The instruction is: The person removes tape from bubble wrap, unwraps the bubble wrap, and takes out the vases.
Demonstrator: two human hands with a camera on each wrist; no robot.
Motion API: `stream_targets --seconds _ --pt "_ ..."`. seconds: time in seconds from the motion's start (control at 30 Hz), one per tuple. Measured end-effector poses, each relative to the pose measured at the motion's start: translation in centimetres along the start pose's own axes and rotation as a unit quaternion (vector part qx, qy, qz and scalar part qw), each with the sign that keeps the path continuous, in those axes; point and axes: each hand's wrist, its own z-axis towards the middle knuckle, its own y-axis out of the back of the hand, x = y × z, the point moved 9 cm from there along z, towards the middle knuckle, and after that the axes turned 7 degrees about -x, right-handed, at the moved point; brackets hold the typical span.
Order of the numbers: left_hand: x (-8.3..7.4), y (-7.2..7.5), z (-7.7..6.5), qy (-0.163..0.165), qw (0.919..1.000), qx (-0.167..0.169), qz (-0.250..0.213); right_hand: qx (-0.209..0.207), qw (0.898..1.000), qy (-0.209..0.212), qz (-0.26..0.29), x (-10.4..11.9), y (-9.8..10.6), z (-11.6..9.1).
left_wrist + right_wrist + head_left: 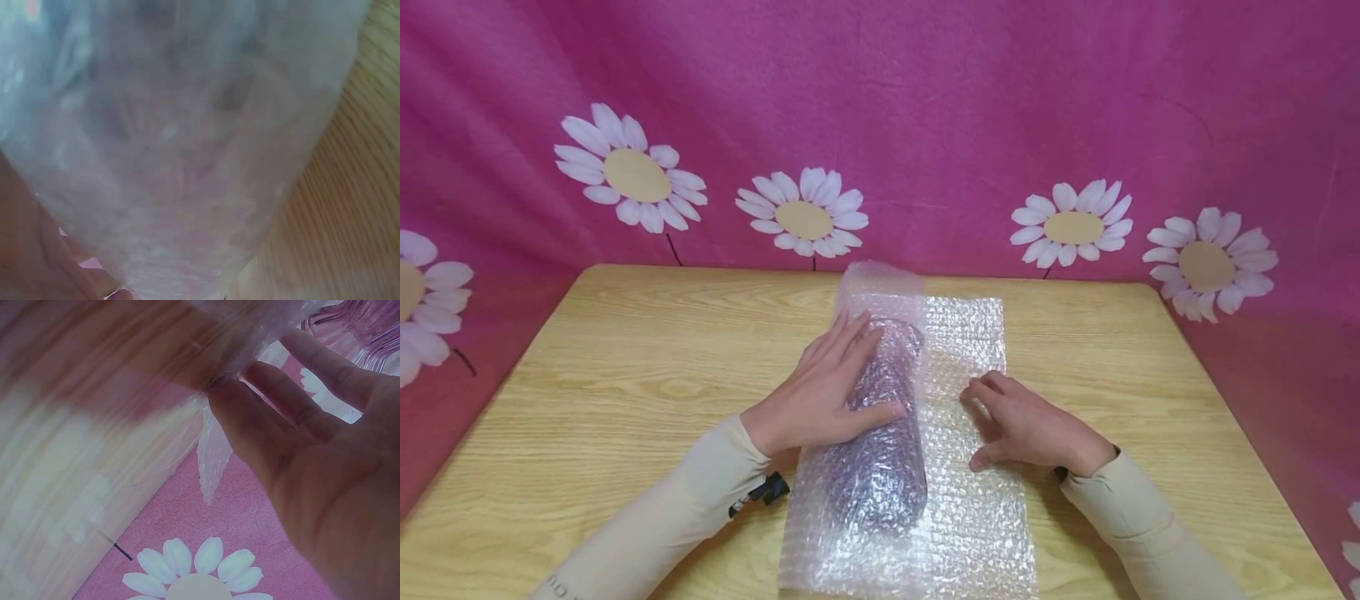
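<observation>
- 1 pink backdrop (940, 108), 6 daisies (805, 220) showing, 2 cut off
- 1 wooden table (647, 375)
- 1 bubble wrap sheet (973, 533) on it
- 1 purplish bundle (880, 483) under plastic on the sheet's left half, can't really tell what's inside
- 2 hands: left hand (827, 396) laid over the bundle, fingers straight, no grip; right hand (1033, 423) at the sheet, fingers loosely bent, thumb apart

Magenta, mauve and pale gold

We see a magenta backdrop (940, 100) printed with white daisies (805, 219), yellow-centred and dark-stemmed. We find clear, dimpled bubble wrap (973, 525) glinting silver over a mauve-purple bundle (883, 467), a yellow-tan, wood-grained table (625, 400), and cream sleeves (688, 487), the left grey-lettered.
</observation>
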Motion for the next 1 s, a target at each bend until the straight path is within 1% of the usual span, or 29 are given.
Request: stream_targets --seconds 0.2,0.6,1.0 --pt "0.3 0.1 -0.1 0.004 1.0000 0.000 0.000 0.004 1.000 -0.006 0.003 -0.1 -0.1 0.0" --pt "1.1 0.2 -0.6 0.022 0.9997 0.001 -0.012 0.004 1.000 -0.008 0.001 -0.2 -0.1 -0.1" --pt "1.5 0.4 -1.0 0.021 0.9993 -0.001 -0.030 -0.001 1.000 -0.004 0.000 -0.1 0.0 -0.1"
